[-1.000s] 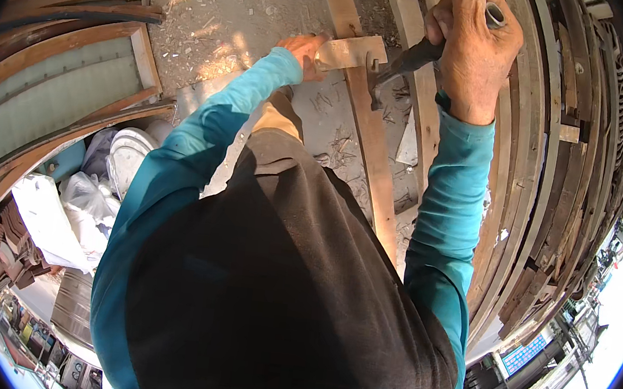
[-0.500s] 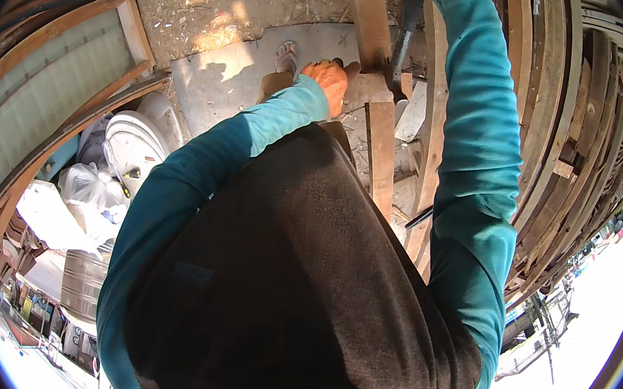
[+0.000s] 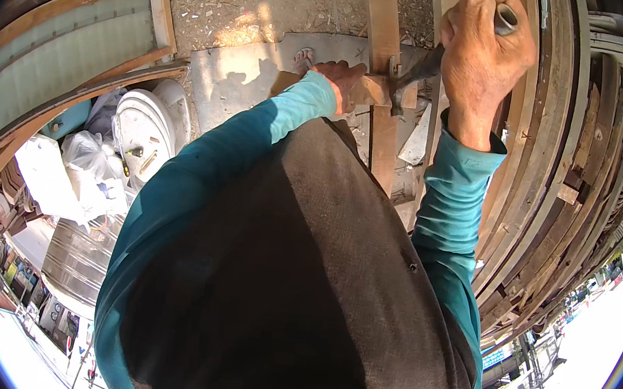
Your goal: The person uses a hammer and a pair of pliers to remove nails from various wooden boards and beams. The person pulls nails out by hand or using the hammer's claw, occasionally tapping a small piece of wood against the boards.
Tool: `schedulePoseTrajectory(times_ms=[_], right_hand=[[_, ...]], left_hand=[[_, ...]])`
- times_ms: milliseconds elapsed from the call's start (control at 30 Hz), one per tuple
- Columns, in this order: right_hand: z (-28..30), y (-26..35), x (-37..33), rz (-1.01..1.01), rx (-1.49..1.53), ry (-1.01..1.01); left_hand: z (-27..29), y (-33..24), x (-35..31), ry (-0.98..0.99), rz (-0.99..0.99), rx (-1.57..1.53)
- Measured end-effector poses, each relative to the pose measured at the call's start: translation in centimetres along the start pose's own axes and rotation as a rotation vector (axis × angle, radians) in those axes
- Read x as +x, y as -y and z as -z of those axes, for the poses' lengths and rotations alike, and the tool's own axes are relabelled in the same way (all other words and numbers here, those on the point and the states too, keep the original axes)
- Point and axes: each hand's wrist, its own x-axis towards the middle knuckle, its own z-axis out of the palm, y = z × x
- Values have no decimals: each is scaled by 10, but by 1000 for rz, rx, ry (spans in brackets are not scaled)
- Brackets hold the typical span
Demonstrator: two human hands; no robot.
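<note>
My right hand [image 3: 488,42], at the upper right, is closed around the handle of a hammer [image 3: 425,66]; a hollow tube end shows by the thumb side. The dark hammer head rests at or just over the crossing of two pieces of wood. To its left, my left hand [image 3: 343,82] is closed on the end of a short wooden block [image 3: 372,91], its fingertips partly hidden. This block lies across a long wooden board [image 3: 382,20], which runs away from me. Whether the hammer head touches the wood I cannot tell.
Long timbers [image 3: 552,144] are stacked along the right. On the left stand a wood-framed panel [image 3: 77,41], a white round lid [image 3: 140,131], plastic bags [image 3: 90,167] and a metal drum [image 3: 81,254]. A grey sheet [image 3: 222,71] lies on the littered ground by a sandalled foot [image 3: 304,58].
My right hand has come down and back into view with the hammer, whose handle now leans right. My left hand stays by the wooden block. The whole view has shifted slightly.
</note>
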Motion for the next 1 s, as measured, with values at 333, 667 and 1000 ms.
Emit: schedulePoseTrajectory(times_ms=[333,667,1000], right_hand=[[25,2,-37,147,22,-26],[46,18,-76,183,73,-38],[63,17,-109,195,195,6]], left_hand=[[-36,-22,-23,-48,57,-9],[-42,-32,-21,-118,31,-9],[-72,-25,-21,-184,59,50]])
